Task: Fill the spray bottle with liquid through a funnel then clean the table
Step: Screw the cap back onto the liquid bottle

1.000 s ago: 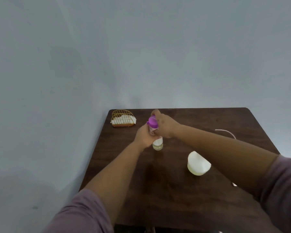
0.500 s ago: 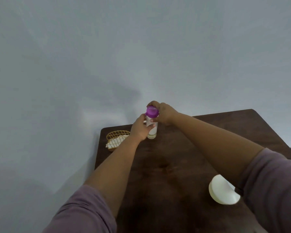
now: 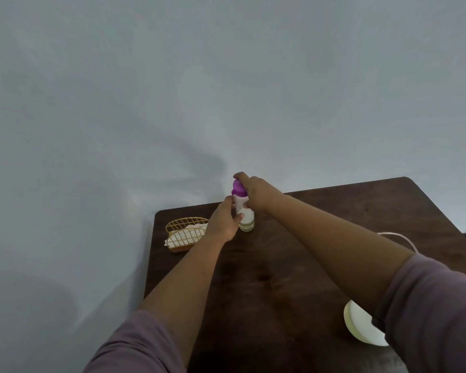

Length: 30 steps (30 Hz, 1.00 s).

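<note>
A small clear spray bottle with a purple spray head stands upright near the far left part of the dark wooden table. A little pale liquid shows at its bottom. My left hand wraps the bottle's body from the left. My right hand grips the purple head from the right and above, fingers curled over its top. A white bowl sits at the near right, partly hidden by my right sleeve. No funnel is visible.
A gold wire basket holding white cloths sits at the table's far left corner. A thin pale curved rim shows behind my right forearm. A plain grey wall rises behind the table.
The view has tilted up and swung left, so the table sits lower right. Both hands stay on the bottle; my right hand has shifted over the purple head.
</note>
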Each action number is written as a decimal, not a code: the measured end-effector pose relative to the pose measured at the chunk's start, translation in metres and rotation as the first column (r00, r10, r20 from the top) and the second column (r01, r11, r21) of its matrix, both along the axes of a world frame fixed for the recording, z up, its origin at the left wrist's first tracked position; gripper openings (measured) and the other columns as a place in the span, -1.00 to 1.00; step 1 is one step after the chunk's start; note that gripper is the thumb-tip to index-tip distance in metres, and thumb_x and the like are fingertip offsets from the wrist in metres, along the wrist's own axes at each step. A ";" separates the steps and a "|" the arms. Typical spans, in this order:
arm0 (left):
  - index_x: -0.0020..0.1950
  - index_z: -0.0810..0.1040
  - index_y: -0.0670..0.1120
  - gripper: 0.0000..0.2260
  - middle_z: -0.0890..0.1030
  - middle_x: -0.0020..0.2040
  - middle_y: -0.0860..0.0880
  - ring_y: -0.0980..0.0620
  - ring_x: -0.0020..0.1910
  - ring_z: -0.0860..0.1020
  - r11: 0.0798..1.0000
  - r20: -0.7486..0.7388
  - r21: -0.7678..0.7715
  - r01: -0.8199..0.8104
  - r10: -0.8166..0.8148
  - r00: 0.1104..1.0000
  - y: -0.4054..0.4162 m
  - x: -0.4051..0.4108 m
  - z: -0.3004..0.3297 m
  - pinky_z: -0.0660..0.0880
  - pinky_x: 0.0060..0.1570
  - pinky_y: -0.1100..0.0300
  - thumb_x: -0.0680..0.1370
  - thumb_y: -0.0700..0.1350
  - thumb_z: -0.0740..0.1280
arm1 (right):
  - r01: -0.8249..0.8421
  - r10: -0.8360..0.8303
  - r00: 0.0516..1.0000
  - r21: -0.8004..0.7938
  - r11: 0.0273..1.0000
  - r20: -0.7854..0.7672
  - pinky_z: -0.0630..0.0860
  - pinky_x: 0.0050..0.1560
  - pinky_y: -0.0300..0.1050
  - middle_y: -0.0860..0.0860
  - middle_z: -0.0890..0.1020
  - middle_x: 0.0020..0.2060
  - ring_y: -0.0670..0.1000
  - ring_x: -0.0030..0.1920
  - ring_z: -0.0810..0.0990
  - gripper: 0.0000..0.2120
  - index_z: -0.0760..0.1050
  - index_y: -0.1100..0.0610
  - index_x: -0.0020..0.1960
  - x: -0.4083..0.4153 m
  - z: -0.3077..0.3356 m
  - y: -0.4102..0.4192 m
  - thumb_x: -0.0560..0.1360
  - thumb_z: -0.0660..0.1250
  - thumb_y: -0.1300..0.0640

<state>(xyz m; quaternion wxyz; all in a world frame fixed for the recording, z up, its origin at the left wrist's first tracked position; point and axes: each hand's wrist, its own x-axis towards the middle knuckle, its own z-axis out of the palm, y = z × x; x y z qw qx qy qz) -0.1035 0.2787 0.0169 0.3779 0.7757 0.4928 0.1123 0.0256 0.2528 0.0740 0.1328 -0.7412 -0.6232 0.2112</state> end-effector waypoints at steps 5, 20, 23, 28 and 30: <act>0.50 0.23 -0.02 -0.44 0.47 0.39 -0.09 -0.13 0.36 0.46 0.999 0.010 0.012 -0.047 0.047 0.999 -0.008 0.006 0.009 0.43 0.30 -0.04 0.56 -0.03 0.38 | 0.066 -0.065 0.994 0.006 0.998 -0.093 0.52 0.15 -0.01 0.19 0.39 0.24 0.17 0.13 0.52 -0.05 -0.05 -0.05 0.54 -0.003 -0.001 -0.009 0.38 0.45 0.31; 0.41 0.32 -0.13 -0.55 0.40 0.36 -0.13 -0.09 0.37 0.36 0.881 0.336 0.190 -0.433 0.355 0.872 -0.089 0.016 0.039 0.40 0.26 0.10 0.56 -0.14 0.37 | 0.184 -0.157 0.968 0.132 0.974 -0.196 0.27 0.35 0.11 0.19 0.16 0.39 0.26 0.35 0.25 -0.18 -0.10 -0.04 0.55 -0.005 0.025 -0.087 0.50 0.36 0.07; 0.35 0.38 -0.15 -0.61 0.47 0.29 -0.12 -0.08 0.29 0.45 0.881 0.417 0.173 -0.441 0.340 0.843 -0.120 0.028 0.048 0.49 0.25 0.05 0.55 -0.19 0.37 | 0.196 -0.159 0.963 0.158 0.968 -0.217 0.30 0.34 0.10 0.18 0.21 0.36 0.24 0.31 0.29 -0.22 -0.07 -0.04 0.54 0.004 0.033 -0.118 0.49 0.34 0.09; 0.32 0.40 -0.08 -0.66 0.51 0.20 -0.03 0.05 0.17 0.51 0.921 0.489 0.075 -0.382 0.299 0.819 -0.178 0.057 0.064 0.47 0.11 0.23 0.56 -0.19 0.36 | 0.228 -0.184 0.957 0.190 0.955 -0.223 0.27 0.32 0.02 0.17 0.30 0.28 0.19 0.26 0.34 -0.28 0.00 0.00 0.51 0.034 0.053 -0.178 0.48 0.33 0.12; 0.31 0.40 -0.07 -0.67 0.53 0.17 -0.02 0.06 0.12 0.53 0.941 0.506 0.037 -0.337 0.273 0.818 -0.205 0.072 0.065 0.49 0.08 0.24 0.57 -0.18 0.36 | 0.235 -0.188 0.956 0.203 0.951 -0.227 0.23 0.34 0.01 0.18 0.32 0.26 0.18 0.26 0.32 -0.31 0.05 0.03 0.50 0.052 0.060 -0.205 0.48 0.33 0.13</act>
